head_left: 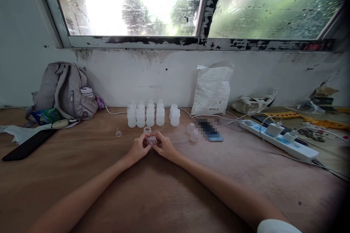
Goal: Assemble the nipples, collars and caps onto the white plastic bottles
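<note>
My left hand [139, 148] and my right hand [166, 148] meet over the table, fingers closed around a clear baby bottle nipple [152, 140], which seems to sit in a ring. Just beyond the left fingertips is a translucent collar ring [147, 130]. To the left lies a loose clear nipple [118, 133]. Behind the hands, several white translucent baby bottles [150, 114] with domed clear tops stand in rows. Beside them are bottles without tops [174, 115]. Clear domed caps [194, 136] rest on the right.
A pixelated dark phone-like item [209, 129] lies past the caps. Further right, a white power strip [279, 141] has chargers and cables. A white plastic mailer bag [212, 89] leans on the wall. On the left are a grey backpack [64, 87] and a black flat item [29, 145].
</note>
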Action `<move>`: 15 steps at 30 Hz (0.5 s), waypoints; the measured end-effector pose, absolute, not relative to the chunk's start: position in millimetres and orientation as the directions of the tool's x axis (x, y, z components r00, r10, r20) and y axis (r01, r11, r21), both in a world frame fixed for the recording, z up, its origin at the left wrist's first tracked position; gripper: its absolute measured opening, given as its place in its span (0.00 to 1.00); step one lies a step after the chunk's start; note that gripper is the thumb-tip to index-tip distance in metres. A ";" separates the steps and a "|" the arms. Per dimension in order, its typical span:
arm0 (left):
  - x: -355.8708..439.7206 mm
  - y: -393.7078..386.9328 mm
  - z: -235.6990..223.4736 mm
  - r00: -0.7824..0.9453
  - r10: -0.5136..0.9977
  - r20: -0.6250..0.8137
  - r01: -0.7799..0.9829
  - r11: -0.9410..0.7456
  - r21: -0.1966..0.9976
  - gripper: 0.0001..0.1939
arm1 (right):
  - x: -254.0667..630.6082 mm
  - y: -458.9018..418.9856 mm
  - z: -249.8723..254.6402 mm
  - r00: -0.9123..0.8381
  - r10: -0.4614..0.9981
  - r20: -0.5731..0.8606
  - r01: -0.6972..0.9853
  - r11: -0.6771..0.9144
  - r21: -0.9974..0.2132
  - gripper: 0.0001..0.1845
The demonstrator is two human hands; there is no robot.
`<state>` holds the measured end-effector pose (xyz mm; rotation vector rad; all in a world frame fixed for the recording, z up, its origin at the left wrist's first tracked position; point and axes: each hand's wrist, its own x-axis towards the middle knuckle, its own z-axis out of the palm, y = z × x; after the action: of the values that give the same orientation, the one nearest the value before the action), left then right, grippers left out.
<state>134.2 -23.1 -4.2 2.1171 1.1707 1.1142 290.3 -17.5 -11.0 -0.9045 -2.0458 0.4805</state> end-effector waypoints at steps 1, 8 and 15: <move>134.8 -23.6 -3.8 0.306 0.851 0.427 0.479 -0.525 0.703 0.11 | 290.0 -17.5 -11.2 -0.397 0.743 0.539 0.429 0.670 -0.606 0.18; 137.7 -26.5 -0.6 0.274 0.856 0.439 0.556 -0.514 0.654 0.09 | 287.2 -16.9 -13.5 -0.357 0.755 0.550 0.425 0.655 -0.625 0.15; 141.7 -26.8 -0.4 0.247 0.857 0.452 0.571 -0.506 0.646 0.07 | 286.8 -15.7 -14.3 -0.310 0.777 0.547 0.456 0.627 -0.632 0.14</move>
<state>141.7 -26.8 -0.4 2.1764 1.3129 1.1345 286.8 -15.7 -14.3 -0.9727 -1.9592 0.4555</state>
